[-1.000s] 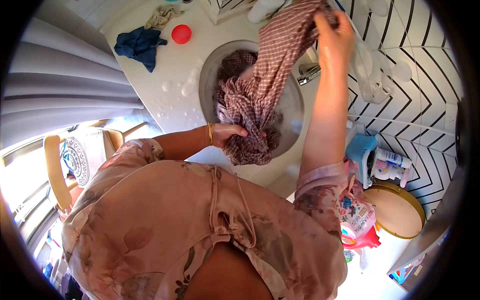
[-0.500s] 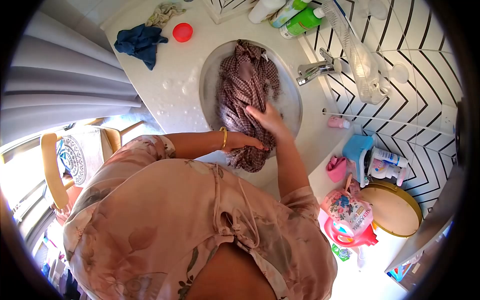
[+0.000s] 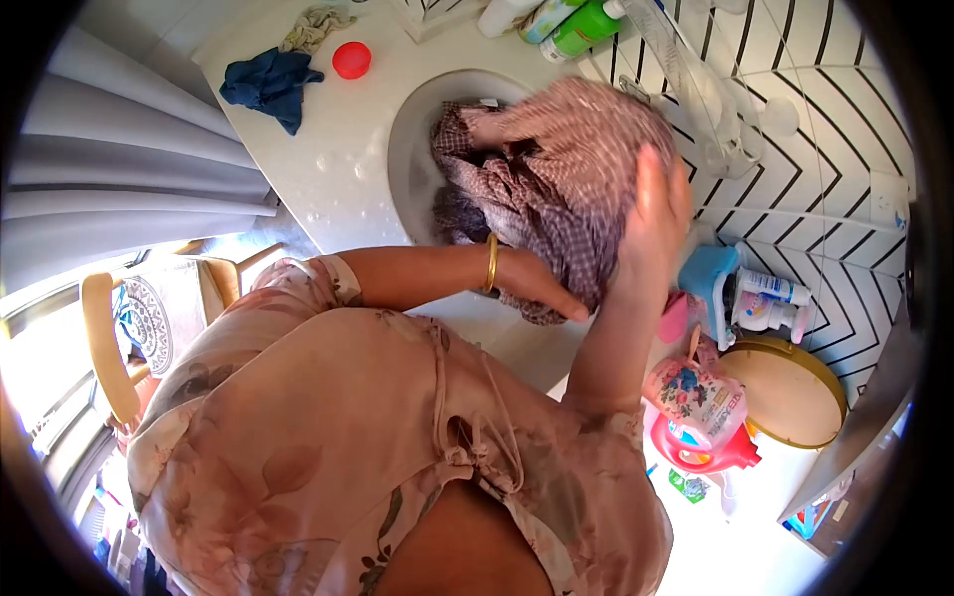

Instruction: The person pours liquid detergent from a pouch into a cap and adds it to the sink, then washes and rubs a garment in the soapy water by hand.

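Observation:
A wet, brown-and-white checked garment (image 3: pixel 586 149) is lifted partly out of the round sink (image 3: pixel 402 189), and its far end still lies inside the basin. My left hand (image 3: pixel 542 283), with a gold bangle on the wrist, is closed on the near edge of the cloth. Raised on the right side, my right hand (image 3: pixel 656 204) holds the bunched cloth up; its fingers are slightly blurred and its thumb is hidden. The lifted fabric covers most of the faucet (image 3: pixel 634 89) and much of the basin.
On the counter lie a dark blue cloth (image 3: pixel 273 87), a beige cloth (image 3: pixel 316 28) and a red cap (image 3: pixel 352 60). Bottles, including a green one (image 3: pixel 581 32), stand behind the sink. To the right are a blue container (image 3: pixel 706 281), a detergent pouch (image 3: pixel 701 397) and a gold-rimmed round tray (image 3: pixel 785 392).
My right hand has moved right and upward, raising and spreading the checked garment from the sink toward the faucet. My left hand has shifted right along with the garment's near edge.

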`<state>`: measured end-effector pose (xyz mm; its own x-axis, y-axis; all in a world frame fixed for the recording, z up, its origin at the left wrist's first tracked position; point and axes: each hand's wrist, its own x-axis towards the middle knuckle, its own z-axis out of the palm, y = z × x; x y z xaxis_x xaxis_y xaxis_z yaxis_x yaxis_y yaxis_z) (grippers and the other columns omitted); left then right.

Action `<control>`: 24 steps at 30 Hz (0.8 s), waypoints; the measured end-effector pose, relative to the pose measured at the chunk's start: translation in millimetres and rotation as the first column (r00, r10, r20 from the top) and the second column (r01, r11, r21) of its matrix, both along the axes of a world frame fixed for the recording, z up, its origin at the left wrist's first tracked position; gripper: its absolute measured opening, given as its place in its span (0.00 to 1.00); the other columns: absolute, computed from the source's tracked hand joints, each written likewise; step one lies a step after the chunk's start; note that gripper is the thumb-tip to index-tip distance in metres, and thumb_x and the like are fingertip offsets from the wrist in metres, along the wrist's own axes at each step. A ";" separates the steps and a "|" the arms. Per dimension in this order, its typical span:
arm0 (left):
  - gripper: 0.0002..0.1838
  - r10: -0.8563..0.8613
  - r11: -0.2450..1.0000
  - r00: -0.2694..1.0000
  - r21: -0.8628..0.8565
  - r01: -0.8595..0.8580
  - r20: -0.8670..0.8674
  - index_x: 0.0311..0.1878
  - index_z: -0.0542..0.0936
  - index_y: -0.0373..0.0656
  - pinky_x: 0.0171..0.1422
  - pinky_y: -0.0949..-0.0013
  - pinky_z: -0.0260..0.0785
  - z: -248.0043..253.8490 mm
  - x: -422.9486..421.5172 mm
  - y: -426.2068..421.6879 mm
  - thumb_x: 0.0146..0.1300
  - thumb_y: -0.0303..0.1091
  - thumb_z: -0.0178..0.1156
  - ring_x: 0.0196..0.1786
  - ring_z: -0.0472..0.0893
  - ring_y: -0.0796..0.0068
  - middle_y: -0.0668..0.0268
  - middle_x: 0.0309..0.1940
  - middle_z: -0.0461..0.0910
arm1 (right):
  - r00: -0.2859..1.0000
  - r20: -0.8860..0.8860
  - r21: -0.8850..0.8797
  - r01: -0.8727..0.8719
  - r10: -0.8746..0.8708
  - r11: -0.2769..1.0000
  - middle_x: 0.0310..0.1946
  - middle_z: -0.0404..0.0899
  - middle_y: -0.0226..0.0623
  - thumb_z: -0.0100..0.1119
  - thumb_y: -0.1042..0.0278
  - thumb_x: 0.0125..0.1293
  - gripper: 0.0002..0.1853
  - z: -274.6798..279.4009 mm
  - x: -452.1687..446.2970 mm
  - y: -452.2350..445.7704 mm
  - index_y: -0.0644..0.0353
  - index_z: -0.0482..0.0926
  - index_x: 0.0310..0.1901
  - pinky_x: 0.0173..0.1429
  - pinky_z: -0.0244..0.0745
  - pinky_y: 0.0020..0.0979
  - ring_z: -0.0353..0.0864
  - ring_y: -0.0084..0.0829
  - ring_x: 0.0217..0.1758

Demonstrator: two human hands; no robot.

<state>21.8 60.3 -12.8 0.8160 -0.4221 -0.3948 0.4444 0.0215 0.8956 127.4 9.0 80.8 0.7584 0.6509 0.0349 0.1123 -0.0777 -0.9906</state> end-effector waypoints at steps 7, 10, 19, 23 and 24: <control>0.36 0.491 0.495 0.867 -0.847 -0.194 0.089 0.61 0.65 0.40 0.60 0.64 0.63 -24.4 -1.5 32.2 0.58 0.57 0.55 0.52 0.74 0.67 0.59 0.49 0.75 | 0.789 -0.353 -0.110 -0.569 0.503 0.815 0.59 0.64 0.41 0.61 0.51 0.55 0.41 -123.6 63.7 -65.0 0.69 0.57 0.63 0.67 0.53 0.32 0.62 0.32 0.62; 0.40 0.558 0.274 0.829 -0.953 -0.128 0.049 0.60 0.66 0.40 0.60 0.59 0.64 -13.3 8.9 46.2 0.55 0.66 0.50 0.53 0.73 0.60 0.54 0.52 0.73 | 0.785 -0.363 -0.274 -0.605 0.502 0.748 0.58 0.65 0.39 0.72 0.57 0.44 0.47 -137.9 15.8 -72.5 0.67 0.57 0.63 0.67 0.53 0.32 0.62 0.31 0.62; 0.32 0.664 0.539 0.672 -0.833 -0.127 0.328 0.54 0.71 0.41 0.61 0.61 0.62 112.7 48.8 75.3 0.59 0.60 0.48 0.53 0.72 0.64 0.57 0.52 0.73 | 0.960 -0.168 0.096 -0.211 0.225 0.973 0.46 0.75 0.43 0.71 0.72 0.42 0.34 -17.8 3.0 -88.6 0.70 0.68 0.54 0.50 0.73 0.32 0.77 0.30 0.46; 0.26 0.668 0.702 0.612 -0.632 -0.329 0.423 0.49 0.75 0.41 0.56 0.60 0.65 193.9 55.2 78.9 0.56 0.53 0.58 0.49 0.74 0.66 0.61 0.47 0.76 | 0.993 0.110 0.281 -0.064 0.034 0.957 0.37 0.76 0.38 0.60 0.78 0.47 0.24 53.4 3.5 -101.5 0.68 0.70 0.50 0.40 0.75 0.28 0.76 0.29 0.35; 0.29 0.644 0.753 0.528 -0.578 -0.314 0.553 0.51 0.74 0.40 0.58 0.60 0.64 196.2 61.1 82.4 0.56 0.55 0.58 0.51 0.73 0.64 0.60 0.49 0.75 | 0.986 0.167 0.289 -0.042 -0.007 0.956 0.35 0.76 0.36 0.57 0.79 0.49 0.21 62.7 5.3 -105.8 0.67 0.70 0.49 0.38 0.75 0.27 0.75 0.28 0.32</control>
